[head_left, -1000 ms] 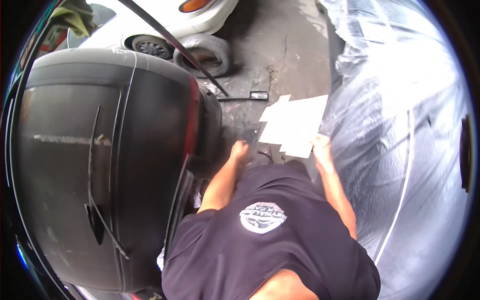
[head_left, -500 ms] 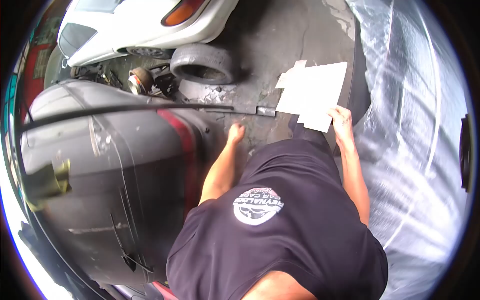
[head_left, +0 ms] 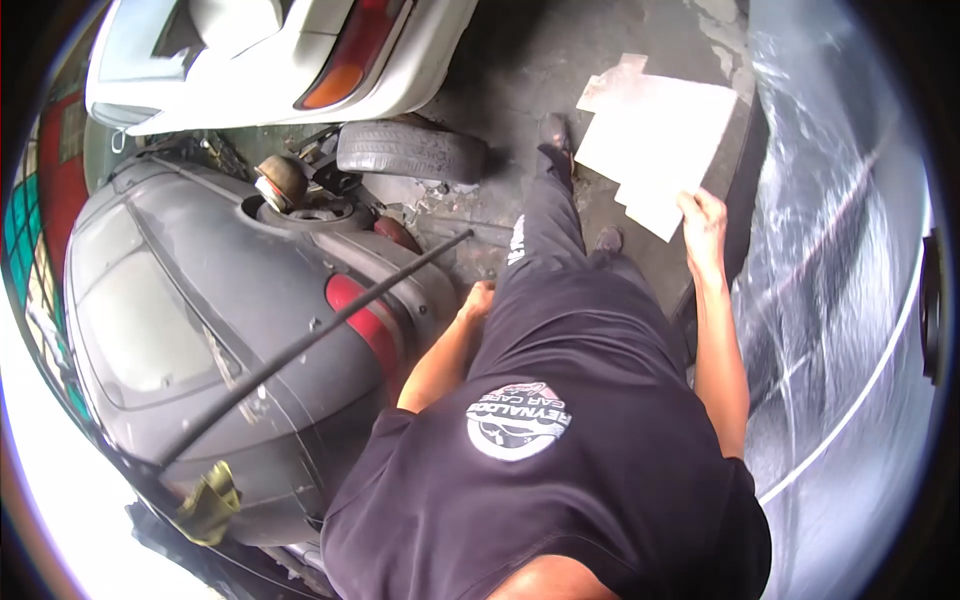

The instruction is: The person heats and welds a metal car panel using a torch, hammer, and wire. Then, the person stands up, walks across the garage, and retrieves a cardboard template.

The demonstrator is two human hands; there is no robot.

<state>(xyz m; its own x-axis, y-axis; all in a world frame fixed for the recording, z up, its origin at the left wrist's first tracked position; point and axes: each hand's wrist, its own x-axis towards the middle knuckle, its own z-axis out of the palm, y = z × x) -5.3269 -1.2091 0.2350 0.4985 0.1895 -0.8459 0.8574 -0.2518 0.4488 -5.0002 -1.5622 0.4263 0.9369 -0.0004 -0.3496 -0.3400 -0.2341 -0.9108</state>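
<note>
Right hand (head_left: 703,222) is pinched on the lower corner of the paper (head_left: 660,140), a few white sheets stacked unevenly, held out in front over the concrete floor (head_left: 520,60). The sheets hang just left of the plastic sheet (head_left: 840,250) that covers something big along the right side. Left hand (head_left: 478,298) hangs low by the hip, right next to the rear corner of the grey car (head_left: 220,330), close to its red tail light (head_left: 362,318). Fingers look curled in, but I can't tell if it's holding anything or actually touching the car. The hands are well apart, with the black shirt (head_left: 560,450) and dark trousers between them. A thin black rod (head_left: 310,345) runs diagonally across the grey car. Further up, a loose tyre (head_left: 412,150) lies flat on the floor just beside the back end of a white car (head_left: 300,50).
</note>
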